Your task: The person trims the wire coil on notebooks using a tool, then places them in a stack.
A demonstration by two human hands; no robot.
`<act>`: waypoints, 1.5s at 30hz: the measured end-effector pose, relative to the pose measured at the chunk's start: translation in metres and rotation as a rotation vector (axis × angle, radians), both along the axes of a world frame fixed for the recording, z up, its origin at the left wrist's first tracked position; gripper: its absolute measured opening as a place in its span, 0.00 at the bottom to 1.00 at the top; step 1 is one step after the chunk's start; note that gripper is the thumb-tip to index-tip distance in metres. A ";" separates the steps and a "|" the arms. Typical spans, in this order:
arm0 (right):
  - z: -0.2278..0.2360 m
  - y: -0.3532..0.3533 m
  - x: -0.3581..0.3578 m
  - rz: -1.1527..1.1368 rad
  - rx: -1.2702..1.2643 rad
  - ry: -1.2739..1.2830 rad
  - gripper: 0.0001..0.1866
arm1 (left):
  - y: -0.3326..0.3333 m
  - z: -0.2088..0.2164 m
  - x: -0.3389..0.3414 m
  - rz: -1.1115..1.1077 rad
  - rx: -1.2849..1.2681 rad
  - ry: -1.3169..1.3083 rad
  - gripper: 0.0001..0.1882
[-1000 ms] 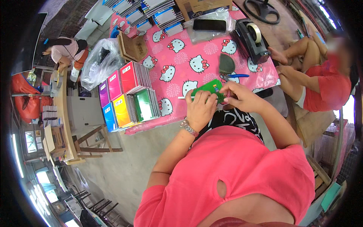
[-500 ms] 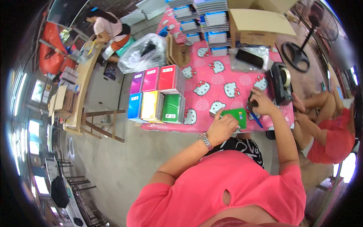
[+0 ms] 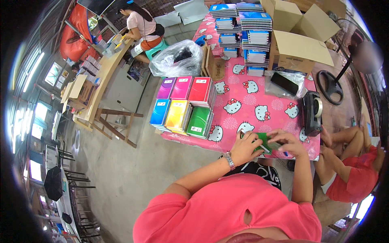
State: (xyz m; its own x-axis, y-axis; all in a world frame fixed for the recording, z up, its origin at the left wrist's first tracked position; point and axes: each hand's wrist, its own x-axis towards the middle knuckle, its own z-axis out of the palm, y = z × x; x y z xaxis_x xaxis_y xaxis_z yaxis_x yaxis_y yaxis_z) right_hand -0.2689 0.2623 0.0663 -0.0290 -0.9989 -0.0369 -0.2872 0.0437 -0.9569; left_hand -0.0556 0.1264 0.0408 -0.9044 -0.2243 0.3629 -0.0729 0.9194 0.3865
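Note:
A small green notebook (image 3: 263,139) lies at the table's near edge. My left hand (image 3: 248,146), with a metal-band watch on its wrist, rests on its left side, fingers curled over it. A narrow white strip (image 3: 265,149) shows on the notebook by those fingertips. My right hand (image 3: 285,142) hovers over the notebook's right side, its fingers bent and apart; whether something thin is between them I cannot make out. Under that hand a bit of a blue object (image 3: 286,154) peeks out. To the left stand stacks of spiral notebooks (image 3: 177,110) in several colours.
A black tape dispenser (image 3: 312,115) stands at the right edge, near a phone (image 3: 283,84) on clear plastic. Farther back are piled blue notebooks (image 3: 255,38), an open carton (image 3: 298,48) and a plastic bag (image 3: 178,56). One person (image 3: 352,178) sits at right, another (image 3: 142,26) at far left.
My right hand has let go of the dark object it held and moved left over the notebook. My left hand still rests on the notebook. The view has shifted.

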 end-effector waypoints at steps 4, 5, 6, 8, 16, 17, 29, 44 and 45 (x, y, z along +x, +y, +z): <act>0.007 -0.002 0.007 0.074 0.075 0.012 0.24 | 0.000 -0.001 0.000 0.009 0.027 -0.005 0.19; 0.003 -0.001 0.007 0.034 0.059 -0.201 0.24 | -0.001 0.000 -0.001 0.010 0.031 -0.008 0.20; 0.001 0.000 0.007 -0.006 0.043 -0.413 0.24 | -0.002 0.001 -0.003 0.010 0.031 -0.006 0.20; -0.001 -0.001 0.006 0.105 -0.049 -0.601 0.24 | -0.002 0.003 -0.003 -0.002 0.037 0.003 0.21; -0.003 -0.004 0.007 0.009 0.031 -0.266 0.25 | 0.000 0.001 -0.003 0.022 0.072 -0.027 0.22; -0.004 -0.009 0.005 -0.068 0.099 0.082 0.26 | -0.001 0.003 -0.004 0.031 0.068 -0.024 0.23; -0.005 -0.028 0.009 0.111 -0.034 -0.641 0.22 | -0.024 0.003 0.003 0.014 0.268 0.034 0.18; -0.013 -0.054 0.007 0.028 0.072 -0.150 0.21 | -0.044 -0.009 0.004 -0.034 0.517 0.022 0.13; -0.016 -0.054 0.006 0.039 0.004 -0.330 0.21 | -0.044 -0.012 0.003 -0.055 0.479 0.070 0.14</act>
State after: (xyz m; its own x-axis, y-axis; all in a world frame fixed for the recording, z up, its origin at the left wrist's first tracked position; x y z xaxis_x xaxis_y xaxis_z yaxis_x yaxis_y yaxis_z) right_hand -0.2626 0.2081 0.0501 0.0239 -0.9988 -0.0417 0.0370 0.0426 -0.9984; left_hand -0.0528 0.0824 0.0290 -0.8966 -0.3338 0.2912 0.0124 0.6383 0.7697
